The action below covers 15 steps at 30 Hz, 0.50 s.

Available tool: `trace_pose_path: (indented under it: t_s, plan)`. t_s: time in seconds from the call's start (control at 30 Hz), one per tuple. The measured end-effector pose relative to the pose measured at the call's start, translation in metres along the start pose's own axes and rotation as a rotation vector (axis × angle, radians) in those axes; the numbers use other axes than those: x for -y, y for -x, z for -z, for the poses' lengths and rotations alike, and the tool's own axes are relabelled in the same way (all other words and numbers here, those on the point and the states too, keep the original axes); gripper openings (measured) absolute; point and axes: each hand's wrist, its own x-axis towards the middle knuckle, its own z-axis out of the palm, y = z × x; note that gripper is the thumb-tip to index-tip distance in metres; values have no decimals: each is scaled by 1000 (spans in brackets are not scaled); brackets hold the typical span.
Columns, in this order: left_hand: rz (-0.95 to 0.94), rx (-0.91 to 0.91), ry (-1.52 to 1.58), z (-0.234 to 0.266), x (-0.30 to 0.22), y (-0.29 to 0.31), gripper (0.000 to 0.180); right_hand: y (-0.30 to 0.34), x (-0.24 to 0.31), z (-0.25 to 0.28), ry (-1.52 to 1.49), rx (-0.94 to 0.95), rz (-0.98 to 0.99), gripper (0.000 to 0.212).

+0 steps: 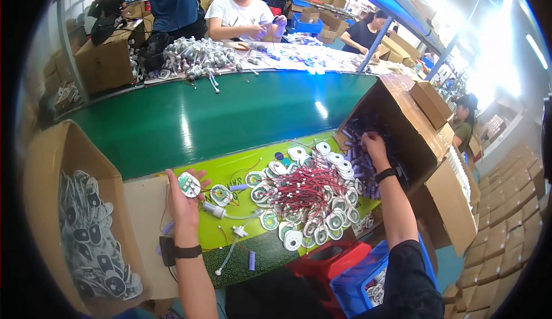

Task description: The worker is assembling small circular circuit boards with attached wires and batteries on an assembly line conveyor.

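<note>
While wired discs (pixel 310 189) crowd nearby, a carton (pixel 414 112) flanks the right hand (pixel 376 148)

The left hand (pixel 183 207) lies palm up, a round white-and-green circuit piece (pixel 188 185) resting on it. The right hand (pixel 375 148) reaches into a cardboard box (pixel 397 97) of purple cylinders (pixel 361 166); shade makes it hard to tell whether its fingertips pinch one. Between the hands, red wires (pixel 305 188) sprawl over white discs (pixel 293 239) on the lime tabletop (pixel 227 172). An open carton (pixel 106 166) of flat parts (pixel 86 233) stands at left. Beyond a green belt (pixel 241 115), a person in white (pixel 238 17) sits near heaped white fittings (pixel 198 54).
</note>
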Motion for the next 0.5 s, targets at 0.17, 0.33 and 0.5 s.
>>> trace_pose_path:
  t_s: [0.17,0.33,0.5]
  plan:
    - [8,33,8,4,-4,1,67,56,95,3,-788,223,-174,27]
    - [-10,123,11,11,9,-8,46,143,215,-24,-1169,488,7,24]
    - [-72,166,-77,-2,5,4,35,253,320,-100,-1054,849,134,29]
